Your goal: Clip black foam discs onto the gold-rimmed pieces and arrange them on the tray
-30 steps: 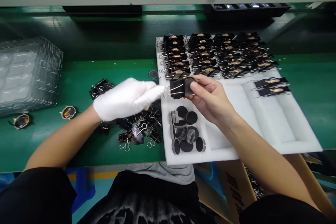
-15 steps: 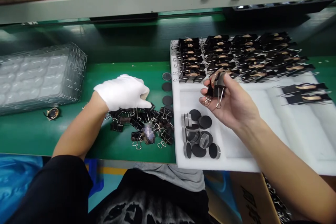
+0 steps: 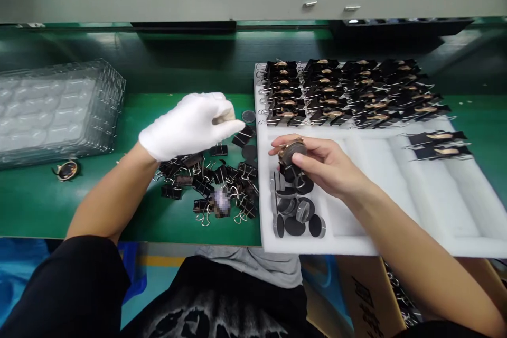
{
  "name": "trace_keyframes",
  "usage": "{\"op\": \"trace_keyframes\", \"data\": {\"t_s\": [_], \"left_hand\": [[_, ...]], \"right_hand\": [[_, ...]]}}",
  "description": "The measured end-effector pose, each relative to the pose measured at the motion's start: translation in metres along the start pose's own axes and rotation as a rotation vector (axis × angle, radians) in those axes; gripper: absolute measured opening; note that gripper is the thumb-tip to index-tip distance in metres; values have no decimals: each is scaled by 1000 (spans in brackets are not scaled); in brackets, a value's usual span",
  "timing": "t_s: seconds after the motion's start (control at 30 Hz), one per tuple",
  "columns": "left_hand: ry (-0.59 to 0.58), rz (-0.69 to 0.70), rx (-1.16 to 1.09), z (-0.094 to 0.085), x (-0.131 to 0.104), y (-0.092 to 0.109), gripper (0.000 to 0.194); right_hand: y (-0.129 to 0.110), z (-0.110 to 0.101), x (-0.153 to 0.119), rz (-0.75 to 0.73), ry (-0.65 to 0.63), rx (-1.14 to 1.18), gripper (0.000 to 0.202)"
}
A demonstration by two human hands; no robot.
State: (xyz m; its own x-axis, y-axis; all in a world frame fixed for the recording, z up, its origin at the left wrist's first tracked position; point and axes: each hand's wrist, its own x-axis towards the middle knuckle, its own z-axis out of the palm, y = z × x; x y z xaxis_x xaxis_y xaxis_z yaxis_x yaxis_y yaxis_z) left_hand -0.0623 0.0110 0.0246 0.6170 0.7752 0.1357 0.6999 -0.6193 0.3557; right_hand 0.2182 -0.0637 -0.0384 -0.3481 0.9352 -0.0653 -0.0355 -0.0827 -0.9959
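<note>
Clamping looks to be the step in hand: a round gold-rimmed piece [image 3: 292, 152] sits pinched between the thumb and fingers of the bare right hand [image 3: 327, 166], above the near-left corner of the foam tray [image 3: 309, 246], where dark discs [image 3: 295, 226] lie. A clip seems to hang from its lower side (hard to separate from the discs behind). The gloved left hand [image 3: 192, 124] is curled above the tabletop [image 3: 35, 206], just off the tray's left edge, with a binder clip [image 3: 242, 136] at its thumb tip; whether it grips that clip I cannot tell. More lie in a loose heap [image 3: 203, 186] below. Judging by the clipped rows [image 3: 328, 101] along the tray's far edge, the next move calls for spreading a clip's mouth and seating it squarely on the piece's rim, disc unshifted.
</note>
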Motion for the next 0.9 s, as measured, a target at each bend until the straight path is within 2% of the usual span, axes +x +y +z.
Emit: {"op": "trace_keyframes", "data": {"t_s": [0.1,0.17,0.27,0.33,0.4,0.47,0.5,0.67,0.77,0.9], "left_hand": [[160,19,-148,17,-2,22,39],[202,49,-190,27,-4,33,38],[171,71,-186,33,-6,39,36],[128,10,-109,32,-6,38,41],[17,-56,-6,29,-6,35,45],[-122,-59,45,28,-5,34,46],[-156,-42,46,28,-5,34,47],[-33,16,-73,40,-5,38,58],[13,36,-147,44,-5,37,58],[29,39,-213,38,-4,34,53]], "right_hand": [[3,2,0,-144,-40,-112,21],[4,2,1,-195,-56,-137,19],[6,2,1,-201,-65,-148,23],[5,2,1,-204,-65,-139,26],[5,2,0,-224,-72,-126,22],[4,2,0,-248,-83,-110,16],[4,2,0,-255,-88,-102,13],[2,2,-1,-240,-117,-93,12],[-2,2,-1,-230,-129,-111,14],[-10,-4,-1,-215,-22,-182,15]]}}
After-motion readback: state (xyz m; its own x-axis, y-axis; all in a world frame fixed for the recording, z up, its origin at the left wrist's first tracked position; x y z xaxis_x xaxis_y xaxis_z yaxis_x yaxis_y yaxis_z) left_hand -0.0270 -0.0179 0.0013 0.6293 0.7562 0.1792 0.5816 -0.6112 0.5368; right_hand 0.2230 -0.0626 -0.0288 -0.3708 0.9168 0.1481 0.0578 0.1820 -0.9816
